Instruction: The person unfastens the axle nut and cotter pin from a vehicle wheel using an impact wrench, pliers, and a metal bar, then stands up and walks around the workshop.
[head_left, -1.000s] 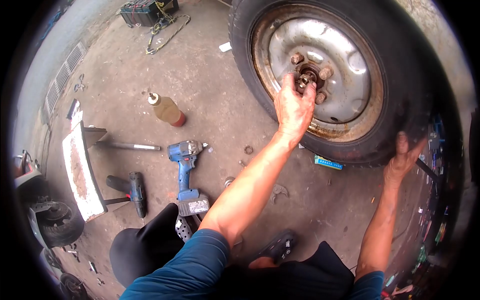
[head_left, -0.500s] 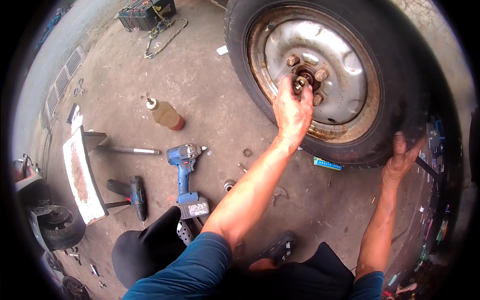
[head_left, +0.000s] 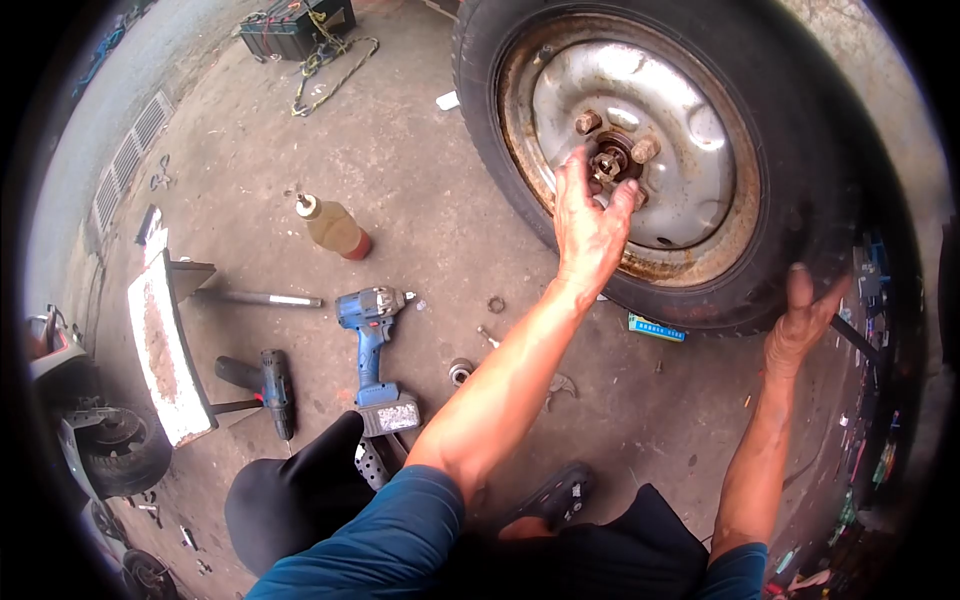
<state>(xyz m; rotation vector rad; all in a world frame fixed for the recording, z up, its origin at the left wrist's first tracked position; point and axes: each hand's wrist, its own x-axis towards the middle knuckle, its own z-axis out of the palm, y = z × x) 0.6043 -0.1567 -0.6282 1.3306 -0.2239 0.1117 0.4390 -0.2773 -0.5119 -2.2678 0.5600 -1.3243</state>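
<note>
A black tire (head_left: 800, 150) stands upright at the upper right around a silver, rust-edged wheel rim (head_left: 560, 95). My left hand (head_left: 590, 225) is at the wheel's centre, thumb and fingers apart on either side of a castellated nut (head_left: 606, 167) on the hub; whether the fingertips touch the nut is unclear. Rusty lug nuts (head_left: 645, 150) surround the hub. My right hand (head_left: 795, 325) rests against the tire's lower right side, with its fingers spread and nothing held.
A blue impact wrench (head_left: 370, 335), a dark drill (head_left: 275, 393) and a bottle (head_left: 333, 228) are on the floor. A white-topped stool (head_left: 165, 350) lies left, beside a metal bar (head_left: 260, 299). A blue box (head_left: 657, 327) sits below the tire. A toolbox (head_left: 297, 30) is farther off.
My left hand's fingers have spread from the pinch around the nut, which now shows at the hub. My right hand stays against the tire.
</note>
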